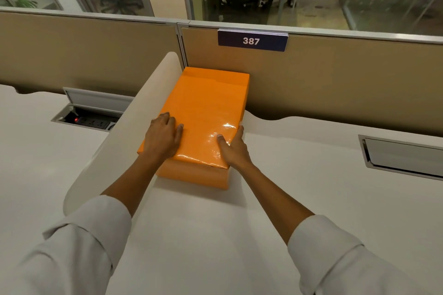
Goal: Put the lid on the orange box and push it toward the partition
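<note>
An orange box (191, 175) stands on the white desk with its glossy orange lid (206, 108) on top. The far end of the lid reaches the tan partition (335, 84). My left hand (163, 137) lies flat on the lid's near left corner, fingers together. My right hand (233, 148) grips the lid's near right corner, thumb on top and fingers down the side. The lid overhangs the box body at the near end.
A curved white side divider (134, 122) runs along the box's left side. An open cable hatch with power sockets (93, 115) sits in the left desk. A shut hatch (402, 155) lies at the right. A blue plate reading 387 (251, 40) hangs on the partition.
</note>
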